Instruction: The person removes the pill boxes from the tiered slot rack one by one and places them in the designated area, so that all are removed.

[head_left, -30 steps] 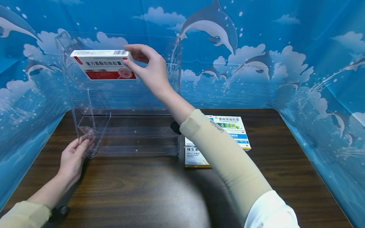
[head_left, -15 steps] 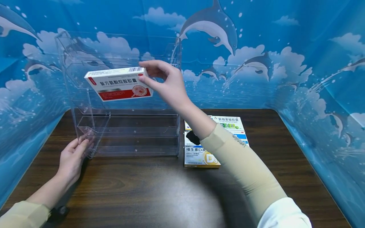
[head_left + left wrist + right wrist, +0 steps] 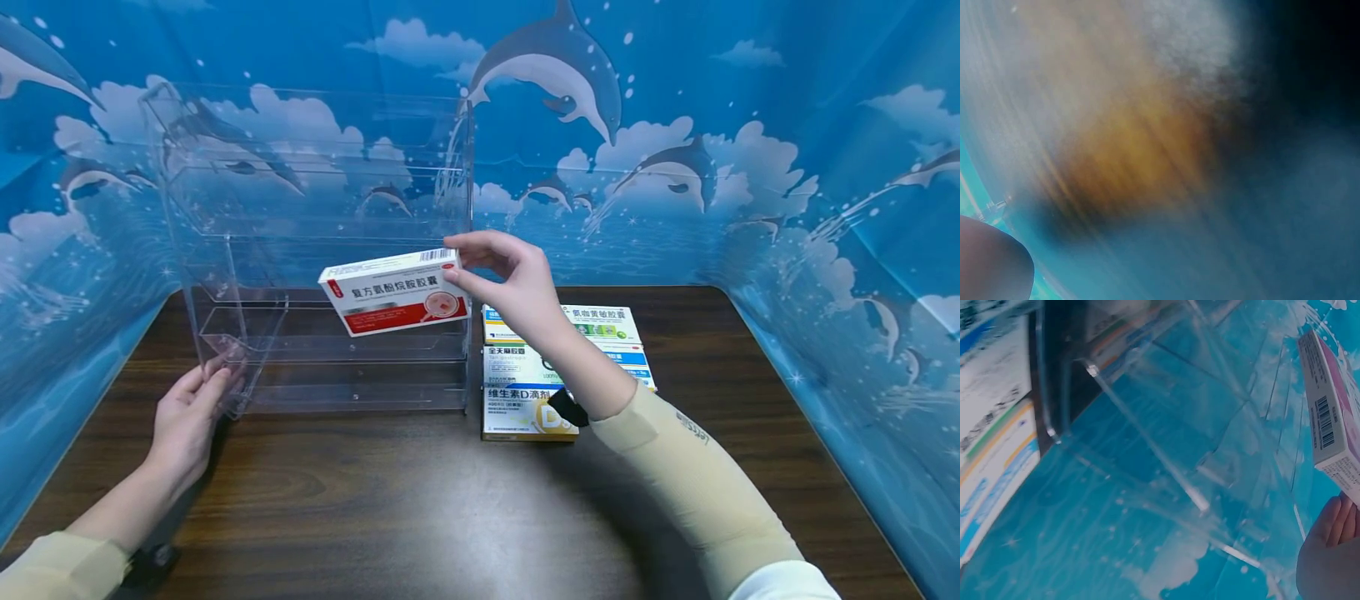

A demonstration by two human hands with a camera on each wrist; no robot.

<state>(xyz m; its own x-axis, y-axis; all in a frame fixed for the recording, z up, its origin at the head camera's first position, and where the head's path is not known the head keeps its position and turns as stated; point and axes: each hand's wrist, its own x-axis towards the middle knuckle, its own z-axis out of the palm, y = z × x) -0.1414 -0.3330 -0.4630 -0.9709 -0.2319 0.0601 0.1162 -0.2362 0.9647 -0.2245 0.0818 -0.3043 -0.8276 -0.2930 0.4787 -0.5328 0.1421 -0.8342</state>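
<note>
A white and red medicine box (image 3: pixel 397 293) is held up in front of the clear plastic tiered rack (image 3: pixel 352 398). My right hand (image 3: pixel 521 287) pinches the box at its right end, thumb on the front face. The box tilts slightly, its left end lower at the top edge. In the right wrist view the box's barcoded side (image 3: pixel 1325 422) shows above the fingers. At the rack's lower left corner my left hand (image 3: pixel 187 412) grips the plastic between thumb and fingers. The left wrist view is mostly blur, with one fingertip (image 3: pixel 991 265) at its edge.
Right of the rack, several medicine boxes lie on the dark wooden table (image 3: pixel 360 508), among them a vitamin D box (image 3: pixel 517 414) and a green and white one (image 3: pixel 603 321). A blue dolphin-print curtain (image 3: pixel 750 217) surrounds the table's back and sides.
My right hand has drawn the medicine box down and to the right, from the rack's upper tier to in front of its middle. My left hand keeps its grip at the corner.
</note>
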